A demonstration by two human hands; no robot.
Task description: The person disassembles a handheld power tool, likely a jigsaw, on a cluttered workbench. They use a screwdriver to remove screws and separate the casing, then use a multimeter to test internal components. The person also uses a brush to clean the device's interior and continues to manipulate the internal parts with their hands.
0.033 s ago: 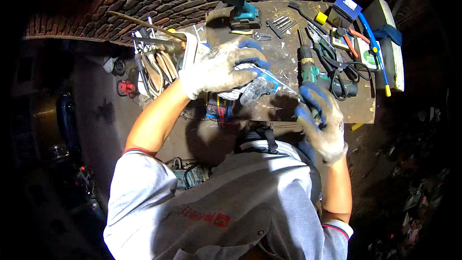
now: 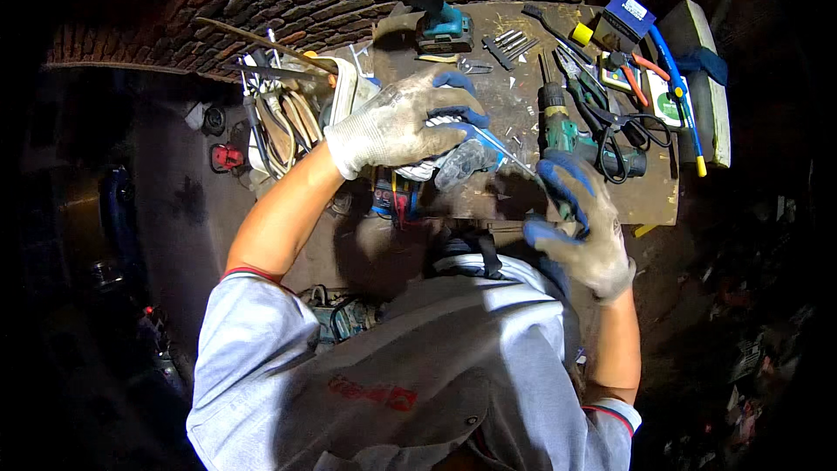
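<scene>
My gloved left hand (image 2: 410,118) is closed over a dusty blue-and-grey object (image 2: 469,164) at the near edge of the bench; the glove hides most of it, and I cannot tell its kind. White material bunches under that palm. From the object, the thin metal shaft of a screwdriver (image 2: 514,160) slants down to the right. My gloved right hand (image 2: 586,228) curls round its greenish handle, mostly hidden by the fingers, with the thumb set apart from them. Whether the screwdriver tip touches the object is hidden by the left fingers.
On the bench (image 2: 501,26) lie a green drill (image 2: 562,126), black scissors (image 2: 615,126), orange-handled pliers (image 2: 641,78) and several bits (image 2: 514,44). A teal cordless driver (image 2: 427,0) stands by the brick wall. A tool-filled bucket (image 2: 349,87) is left; a blue box (image 2: 626,17) sits far right.
My right hand has shifted slightly, its thumb swinging left and away from the fingers around the handle. The left hand stays in place on the blue-and-grey object.
</scene>
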